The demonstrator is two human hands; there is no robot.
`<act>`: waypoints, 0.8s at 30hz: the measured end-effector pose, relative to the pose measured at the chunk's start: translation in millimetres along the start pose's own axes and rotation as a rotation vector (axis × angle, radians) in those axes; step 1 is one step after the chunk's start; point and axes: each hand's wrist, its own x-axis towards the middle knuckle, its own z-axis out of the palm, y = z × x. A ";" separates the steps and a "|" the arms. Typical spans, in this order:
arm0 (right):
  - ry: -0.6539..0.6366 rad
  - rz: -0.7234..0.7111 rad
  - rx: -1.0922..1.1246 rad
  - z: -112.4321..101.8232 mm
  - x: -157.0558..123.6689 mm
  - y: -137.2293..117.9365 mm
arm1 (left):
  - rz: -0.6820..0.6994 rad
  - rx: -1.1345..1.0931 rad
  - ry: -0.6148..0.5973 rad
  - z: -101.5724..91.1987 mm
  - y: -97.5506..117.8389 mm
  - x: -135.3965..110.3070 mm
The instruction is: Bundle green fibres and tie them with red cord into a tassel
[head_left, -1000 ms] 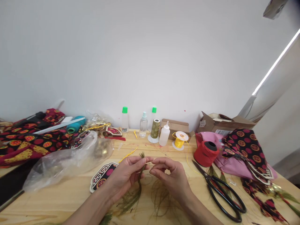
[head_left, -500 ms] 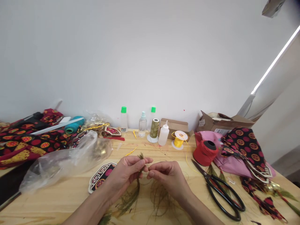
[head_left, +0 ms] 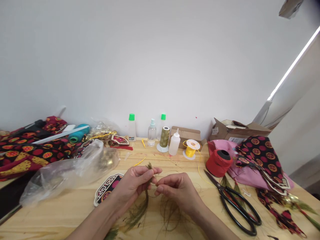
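Note:
Between thumb and fingers, my left hand (head_left: 138, 181) pinches a bundle of olive-green thread (head_left: 147, 198) near its top. Its short cut ends stick up above the thumb, and the long loose strands hang down toward the table. My right hand (head_left: 176, 190) is closed in a pinch close beside the left fingertips, on what looks like a fine strand of the same thread. Below the right hand lies a loose tangle of thin olive thread (head_left: 171, 216). A patterned patch with a white border (head_left: 108, 188) lies partly behind my left forearm.
Black scissors (head_left: 232, 203) and a red thread cone (head_left: 219, 163) lie to the right. Behind stand a squeeze bottle (head_left: 174, 144), an olive thread spool (head_left: 164, 137) and a yellow cord spool (head_left: 190, 151). A plastic bag (head_left: 67, 173) and patterned fabric (head_left: 32, 150) are at left.
My right hand has shifted slightly, its fingertips now a little lower and closer to the left hand. The left hand keeps its pinch on the thread bundle.

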 end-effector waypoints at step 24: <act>0.083 -0.171 -0.116 -0.4 3.6 -5.4 | 0.001 0.028 -0.009 2.1 -0.7 2.7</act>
